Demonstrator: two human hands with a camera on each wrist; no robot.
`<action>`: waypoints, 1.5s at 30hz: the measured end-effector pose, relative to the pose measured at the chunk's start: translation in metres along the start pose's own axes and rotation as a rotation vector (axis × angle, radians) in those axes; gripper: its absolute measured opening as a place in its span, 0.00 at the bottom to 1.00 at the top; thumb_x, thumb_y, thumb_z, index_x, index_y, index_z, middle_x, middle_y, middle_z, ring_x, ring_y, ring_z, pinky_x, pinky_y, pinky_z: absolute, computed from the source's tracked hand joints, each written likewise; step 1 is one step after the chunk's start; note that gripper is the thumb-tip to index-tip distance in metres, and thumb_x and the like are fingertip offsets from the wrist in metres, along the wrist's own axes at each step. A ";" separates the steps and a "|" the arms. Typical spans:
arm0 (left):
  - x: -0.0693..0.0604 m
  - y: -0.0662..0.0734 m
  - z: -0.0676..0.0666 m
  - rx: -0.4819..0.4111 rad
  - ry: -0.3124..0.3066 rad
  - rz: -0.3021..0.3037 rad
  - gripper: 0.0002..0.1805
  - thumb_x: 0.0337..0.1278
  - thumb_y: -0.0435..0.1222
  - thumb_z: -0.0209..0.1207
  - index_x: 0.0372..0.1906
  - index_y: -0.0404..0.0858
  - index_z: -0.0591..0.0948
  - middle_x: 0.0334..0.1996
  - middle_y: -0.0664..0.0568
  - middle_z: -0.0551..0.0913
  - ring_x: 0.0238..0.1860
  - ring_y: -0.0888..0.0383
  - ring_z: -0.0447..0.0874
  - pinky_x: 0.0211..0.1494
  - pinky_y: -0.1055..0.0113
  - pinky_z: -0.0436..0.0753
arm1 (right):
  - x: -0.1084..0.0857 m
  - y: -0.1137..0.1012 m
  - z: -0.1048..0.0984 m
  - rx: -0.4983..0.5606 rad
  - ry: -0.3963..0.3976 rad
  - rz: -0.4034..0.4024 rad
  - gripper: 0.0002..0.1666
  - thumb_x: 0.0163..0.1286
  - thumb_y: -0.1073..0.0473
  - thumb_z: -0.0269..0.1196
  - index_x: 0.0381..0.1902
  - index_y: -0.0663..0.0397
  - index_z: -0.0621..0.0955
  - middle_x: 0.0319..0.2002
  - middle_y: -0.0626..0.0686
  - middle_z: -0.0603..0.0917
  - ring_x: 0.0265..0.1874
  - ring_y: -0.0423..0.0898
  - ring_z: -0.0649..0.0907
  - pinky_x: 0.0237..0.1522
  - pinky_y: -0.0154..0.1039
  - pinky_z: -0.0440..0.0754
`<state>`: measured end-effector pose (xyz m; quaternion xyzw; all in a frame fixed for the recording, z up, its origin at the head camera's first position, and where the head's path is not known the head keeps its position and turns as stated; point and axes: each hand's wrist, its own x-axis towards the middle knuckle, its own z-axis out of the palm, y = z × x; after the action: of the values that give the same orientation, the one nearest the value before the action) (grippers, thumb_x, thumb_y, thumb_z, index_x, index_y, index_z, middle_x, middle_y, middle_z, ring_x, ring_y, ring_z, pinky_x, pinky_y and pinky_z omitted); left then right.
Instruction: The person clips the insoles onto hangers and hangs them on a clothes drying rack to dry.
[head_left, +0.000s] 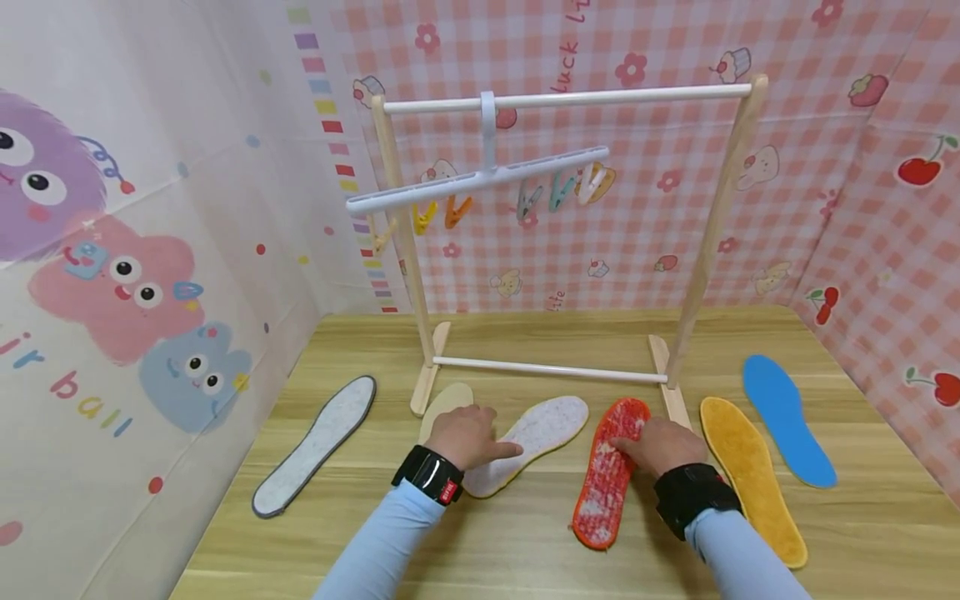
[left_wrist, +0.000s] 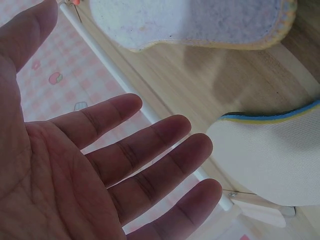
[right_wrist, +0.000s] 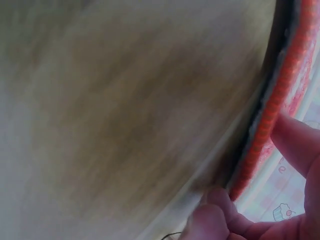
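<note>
My right hand (head_left: 663,447) grips the right edge of a red insole (head_left: 604,483), thumb on its top. In the right wrist view the thumb and fingers of the hand (right_wrist: 265,200) lie on either side of the insole's orange-red stitched edge (right_wrist: 270,110). My left hand (head_left: 463,437) hovers with spread fingers over a cream insole (head_left: 447,402) and a speckled white one (head_left: 543,429). The left wrist view shows that hand (left_wrist: 115,160) with nothing in it, near the white insole (left_wrist: 185,22) and the cream one (left_wrist: 270,150).
A wooden rack (head_left: 708,225) stands behind, a white hanger (head_left: 480,179) with several clips hooked on its top bar (head_left: 637,96). A grey-edged insole (head_left: 318,442) lies at left; yellow (head_left: 753,479) and blue (head_left: 787,421) insoles lie at right on the wooden table (head_left: 517,550).
</note>
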<state>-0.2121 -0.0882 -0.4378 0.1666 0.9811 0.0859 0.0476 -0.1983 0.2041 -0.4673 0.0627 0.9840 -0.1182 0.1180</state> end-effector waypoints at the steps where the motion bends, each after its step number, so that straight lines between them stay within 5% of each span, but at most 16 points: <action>1: 0.000 0.000 0.000 0.001 0.002 0.001 0.29 0.47 0.66 0.66 0.30 0.43 0.78 0.24 0.53 0.78 0.28 0.52 0.81 0.27 0.58 0.76 | 0.001 0.000 0.000 0.005 -0.004 0.007 0.35 0.67 0.32 0.60 0.15 0.56 0.76 0.17 0.52 0.73 0.18 0.49 0.76 0.21 0.39 0.69; 8: 0.001 0.002 0.000 0.003 0.006 0.004 0.29 0.47 0.65 0.66 0.30 0.43 0.78 0.25 0.53 0.78 0.29 0.52 0.81 0.27 0.57 0.76 | 0.004 0.003 0.001 0.066 0.002 0.048 0.37 0.64 0.32 0.63 0.31 0.66 0.78 0.21 0.55 0.76 0.22 0.52 0.77 0.24 0.43 0.73; 16: 0.001 0.001 0.003 0.012 0.016 0.019 0.29 0.47 0.66 0.65 0.28 0.44 0.77 0.23 0.54 0.77 0.26 0.54 0.79 0.25 0.59 0.75 | 0.007 0.005 0.000 0.108 -0.072 0.062 0.29 0.68 0.40 0.62 0.35 0.67 0.80 0.22 0.56 0.76 0.23 0.51 0.76 0.25 0.41 0.71; 23: 0.001 0.003 0.004 0.012 0.018 0.023 0.29 0.47 0.65 0.66 0.28 0.44 0.78 0.23 0.54 0.77 0.27 0.53 0.80 0.25 0.58 0.76 | 0.009 0.008 -0.001 0.132 -0.058 0.060 0.28 0.69 0.45 0.63 0.44 0.71 0.80 0.25 0.57 0.76 0.26 0.53 0.76 0.28 0.43 0.72; 35: 0.003 0.003 0.006 0.015 0.011 0.033 0.29 0.47 0.66 0.65 0.32 0.43 0.80 0.25 0.53 0.79 0.30 0.52 0.82 0.27 0.58 0.76 | 0.003 0.013 -0.003 0.236 -0.033 0.049 0.20 0.69 0.52 0.64 0.35 0.68 0.83 0.21 0.54 0.77 0.22 0.50 0.75 0.26 0.39 0.71; 45: 0.002 0.000 0.007 0.017 0.014 0.040 0.28 0.47 0.66 0.65 0.29 0.44 0.77 0.23 0.55 0.77 0.28 0.54 0.80 0.26 0.59 0.75 | -0.002 0.013 -0.011 0.366 0.008 0.006 0.19 0.70 0.54 0.63 0.39 0.68 0.83 0.23 0.54 0.78 0.22 0.49 0.76 0.25 0.39 0.72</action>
<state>-0.2135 -0.0861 -0.4444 0.1858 0.9787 0.0795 0.0375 -0.1967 0.2189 -0.4591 0.0867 0.9464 -0.2944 0.1009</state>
